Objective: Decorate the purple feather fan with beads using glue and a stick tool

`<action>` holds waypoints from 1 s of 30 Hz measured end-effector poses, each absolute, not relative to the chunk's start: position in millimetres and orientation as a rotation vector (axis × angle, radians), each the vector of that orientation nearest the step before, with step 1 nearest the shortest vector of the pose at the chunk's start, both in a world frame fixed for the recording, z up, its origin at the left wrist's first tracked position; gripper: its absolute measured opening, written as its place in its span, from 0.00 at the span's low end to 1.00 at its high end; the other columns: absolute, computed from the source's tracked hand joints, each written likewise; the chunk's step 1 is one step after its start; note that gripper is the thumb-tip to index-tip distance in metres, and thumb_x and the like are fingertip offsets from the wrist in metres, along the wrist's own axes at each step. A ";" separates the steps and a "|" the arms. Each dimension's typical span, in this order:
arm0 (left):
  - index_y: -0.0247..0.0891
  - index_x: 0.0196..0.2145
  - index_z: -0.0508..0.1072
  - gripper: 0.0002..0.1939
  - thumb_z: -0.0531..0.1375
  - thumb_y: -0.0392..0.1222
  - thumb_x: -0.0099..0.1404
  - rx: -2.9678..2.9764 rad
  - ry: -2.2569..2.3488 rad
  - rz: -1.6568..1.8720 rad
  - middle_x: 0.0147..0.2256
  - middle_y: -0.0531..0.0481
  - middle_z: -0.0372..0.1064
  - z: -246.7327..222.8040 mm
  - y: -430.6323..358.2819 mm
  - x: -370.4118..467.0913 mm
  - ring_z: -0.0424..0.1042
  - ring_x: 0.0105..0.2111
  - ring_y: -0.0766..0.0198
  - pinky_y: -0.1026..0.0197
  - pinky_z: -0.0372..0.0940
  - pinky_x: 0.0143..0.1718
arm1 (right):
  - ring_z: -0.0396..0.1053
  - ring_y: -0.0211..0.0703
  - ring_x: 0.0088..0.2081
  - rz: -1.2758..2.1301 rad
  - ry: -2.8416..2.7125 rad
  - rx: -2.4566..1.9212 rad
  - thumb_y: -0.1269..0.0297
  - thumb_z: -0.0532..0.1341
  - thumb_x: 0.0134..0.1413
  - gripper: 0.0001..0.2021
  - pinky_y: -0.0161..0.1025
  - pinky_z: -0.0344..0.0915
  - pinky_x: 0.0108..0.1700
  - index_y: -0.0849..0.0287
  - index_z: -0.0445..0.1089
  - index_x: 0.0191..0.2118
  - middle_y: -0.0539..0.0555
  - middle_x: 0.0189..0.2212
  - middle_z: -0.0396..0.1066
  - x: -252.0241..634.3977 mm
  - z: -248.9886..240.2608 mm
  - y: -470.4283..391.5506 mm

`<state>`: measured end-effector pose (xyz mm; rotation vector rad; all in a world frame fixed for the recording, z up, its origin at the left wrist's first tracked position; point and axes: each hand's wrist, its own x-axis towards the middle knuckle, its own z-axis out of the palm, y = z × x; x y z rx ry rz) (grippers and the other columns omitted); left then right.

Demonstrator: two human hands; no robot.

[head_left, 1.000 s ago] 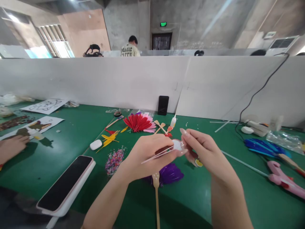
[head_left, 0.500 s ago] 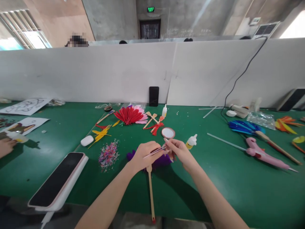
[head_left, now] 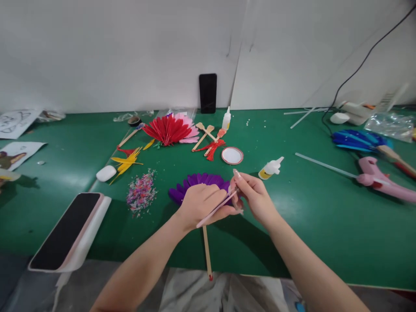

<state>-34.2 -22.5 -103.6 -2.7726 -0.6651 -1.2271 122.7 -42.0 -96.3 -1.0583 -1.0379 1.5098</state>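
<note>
My left hand (head_left: pixel 199 203) is closed around pale pink tweezers (head_left: pixel 214 211), which lie between its thumb and curled fingers. At their far end, the fingers of my right hand (head_left: pixel 255 193) are pinched together; what they hold is too small to make out. Beneath both hands lies a purple petalled fan (head_left: pixel 203 178), partly covered by my left hand. Its wooden handle (head_left: pixel 207 251) points toward me, with a red tip. A glue bottle (head_left: pixel 271 169) lies tilted beyond my right hand, and a round white dish (head_left: pixel 232 155) with a red rim sits farther back.
Left of the fan is a pile of coloured bits (head_left: pixel 142 193). A phone on a white block (head_left: pixel 69 234) lies farther left. Red fan (head_left: pixel 169 130), wooden sticks (head_left: pixel 204 134) and an upright phone (head_left: pixel 208 93) stand behind. At right are a pink glue gun (head_left: pixel 386 182) and blue fan (head_left: pixel 357 139).
The view has tilted down, so the wall top has left the picture. My hands stay together over the purple fan, more of whose petals now show.
</note>
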 end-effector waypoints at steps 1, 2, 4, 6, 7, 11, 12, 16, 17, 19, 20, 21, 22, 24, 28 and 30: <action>0.34 0.26 0.66 0.13 0.52 0.44 0.65 -2.754 -0.675 -1.184 0.20 0.52 0.63 -102.6 -22.2 -34.4 0.62 0.21 0.68 0.65 0.56 0.22 | 0.55 0.30 0.12 1.503 -1.056 -1.065 0.49 0.55 0.55 0.21 0.30 0.50 0.14 0.60 0.61 0.21 0.45 0.11 0.59 122.8 -96.8 -42.0; 0.34 0.26 0.66 0.11 0.53 0.41 0.64 -2.736 -0.690 -1.145 0.19 0.52 0.63 -101.5 -21.9 -34.5 0.62 0.20 0.68 0.65 0.55 0.22 | 0.54 0.30 0.12 1.494 -1.072 -1.074 0.49 0.54 0.56 0.21 0.30 0.50 0.14 0.60 0.61 0.20 0.46 0.12 0.59 122.9 -97.2 -42.0; 0.35 0.25 0.66 0.08 0.55 0.37 0.61 -2.709 -0.726 -1.108 0.19 0.53 0.62 -99.6 -21.3 -34.3 0.60 0.19 0.69 0.65 0.54 0.21 | 0.53 0.29 0.12 1.478 -1.104 -1.097 0.49 0.53 0.57 0.22 0.30 0.49 0.14 0.60 0.61 0.20 0.46 0.12 0.59 122.9 -98.0 -42.1; 0.35 0.24 0.66 0.07 0.56 0.36 0.60 -2.690 -0.750 -1.118 0.18 0.54 0.62 -98.8 -20.9 -33.7 0.59 0.18 0.70 0.65 0.54 0.20 | 0.53 0.29 0.11 1.466 -1.133 -1.119 0.49 0.52 0.58 0.22 0.29 0.49 0.13 0.60 0.61 0.20 0.45 0.11 0.58 123.0 -98.2 -42.2; 0.35 0.23 0.66 0.08 0.56 0.36 0.59 -2.683 -0.757 -1.124 0.18 0.54 0.61 -98.8 -20.7 -33.4 0.58 0.18 0.70 0.65 0.54 0.20 | 0.53 0.29 0.11 1.461 -1.143 -1.128 0.49 0.52 0.58 0.22 0.29 0.49 0.13 0.60 0.61 0.21 0.45 0.11 0.58 123.1 -98.2 -42.3; 0.35 0.22 0.66 0.08 0.57 0.35 0.58 -2.664 -0.778 -1.107 0.17 0.54 0.61 -99.5 -20.1 -33.6 0.57 0.17 0.69 0.64 0.53 0.20 | 0.55 0.29 0.12 1.473 -1.162 -1.156 0.49 0.52 0.58 0.21 0.28 0.50 0.13 0.60 0.61 0.21 0.46 0.12 0.61 123.4 -97.5 -42.4; 0.36 0.22 0.66 0.08 0.57 0.35 0.58 -2.665 -0.778 -1.093 0.17 0.54 0.60 -99.5 -19.7 -34.0 0.57 0.17 0.69 0.63 0.53 0.20 | 0.56 0.29 0.12 1.480 -1.164 -1.159 0.49 0.52 0.58 0.21 0.28 0.51 0.13 0.60 0.62 0.21 0.46 0.12 0.61 123.4 -97.3 -42.3; 0.36 0.21 0.65 0.11 0.54 0.36 0.61 -2.697 -0.739 -1.020 0.17 0.54 0.59 -99.0 -18.1 -36.0 0.56 0.17 0.69 0.63 0.51 0.19 | 0.57 0.29 0.12 1.489 -1.164 -1.174 0.49 0.53 0.57 0.20 0.27 0.52 0.13 0.60 0.62 0.22 0.46 0.12 0.62 124.0 -96.9 -41.6; 0.36 0.21 0.65 0.11 0.54 0.36 0.61 -2.703 -0.730 -1.012 0.17 0.54 0.59 -99.0 -17.9 -36.3 0.56 0.17 0.69 0.63 0.51 0.19 | 0.57 0.29 0.12 1.491 -1.166 -1.181 0.49 0.54 0.57 0.20 0.27 0.52 0.13 0.60 0.62 0.22 0.46 0.12 0.62 124.2 -96.9 -41.3; 0.35 0.22 0.65 0.11 0.54 0.36 0.62 -2.707 -0.724 -1.013 0.17 0.54 0.59 -99.4 -17.7 -36.6 0.56 0.18 0.69 0.63 0.51 0.19 | 0.58 0.29 0.12 1.500 -1.178 -1.193 0.49 0.53 0.57 0.20 0.27 0.53 0.14 0.60 0.61 0.22 0.46 0.12 0.62 124.7 -97.0 -40.7; 0.35 0.22 0.65 0.11 0.54 0.36 0.62 -2.707 -0.725 -1.017 0.17 0.53 0.59 -99.8 -17.8 -36.5 0.56 0.18 0.69 0.63 0.52 0.19 | 0.58 0.29 0.12 1.502 -1.187 -1.195 0.50 0.53 0.57 0.20 0.27 0.53 0.14 0.60 0.61 0.22 0.46 0.12 0.62 124.9 -97.2 -40.4; 0.35 0.22 0.65 0.10 0.54 0.36 0.61 -2.707 -0.724 -1.020 0.17 0.53 0.60 -100.2 -17.9 -36.3 0.56 0.18 0.69 0.63 0.52 0.19 | 0.58 0.29 0.12 1.501 -1.196 -1.196 0.50 0.53 0.57 0.20 0.27 0.54 0.14 0.60 0.61 0.22 0.46 0.13 0.62 125.0 -97.5 -40.2; 0.35 0.22 0.65 0.10 0.54 0.35 0.61 -2.708 -0.724 -1.021 0.17 0.53 0.60 -100.6 -18.0 -36.1 0.56 0.18 0.68 0.63 0.52 0.19 | 0.58 0.29 0.12 1.498 -1.205 -1.196 0.50 0.53 0.58 0.20 0.27 0.54 0.15 0.60 0.61 0.22 0.46 0.13 0.62 125.1 -97.9 -39.9; 0.35 0.22 0.65 0.10 0.54 0.35 0.61 -2.708 -0.725 -1.015 0.18 0.53 0.60 -101.3 -18.2 -35.7 0.56 0.18 0.68 0.63 0.52 0.20 | 0.58 0.28 0.13 1.489 -1.219 -1.194 0.50 0.53 0.58 0.20 0.27 0.54 0.15 0.60 0.61 0.22 0.46 0.13 0.62 125.2 -99.0 -39.5; 0.35 0.22 0.66 0.11 0.54 0.35 0.62 -2.707 -0.726 -1.018 0.17 0.53 0.59 -102.3 -18.1 -35.3 0.55 0.18 0.68 0.63 0.52 0.19 | 0.58 0.28 0.13 1.484 -1.234 -1.179 0.50 0.53 0.58 0.20 0.27 0.55 0.15 0.60 0.61 0.22 0.46 0.13 0.61 125.9 -100.8 -39.1; 0.34 0.22 0.66 0.11 0.54 0.34 0.62 -2.707 -0.715 -1.025 0.17 0.53 0.59 -102.6 -18.1 -35.3 0.55 0.18 0.68 0.63 0.52 0.19 | 0.58 0.29 0.13 1.502 -1.240 -1.168 0.51 0.52 0.59 0.20 0.27 0.54 0.15 0.60 0.61 0.23 0.46 0.14 0.62 126.6 -101.4 -38.9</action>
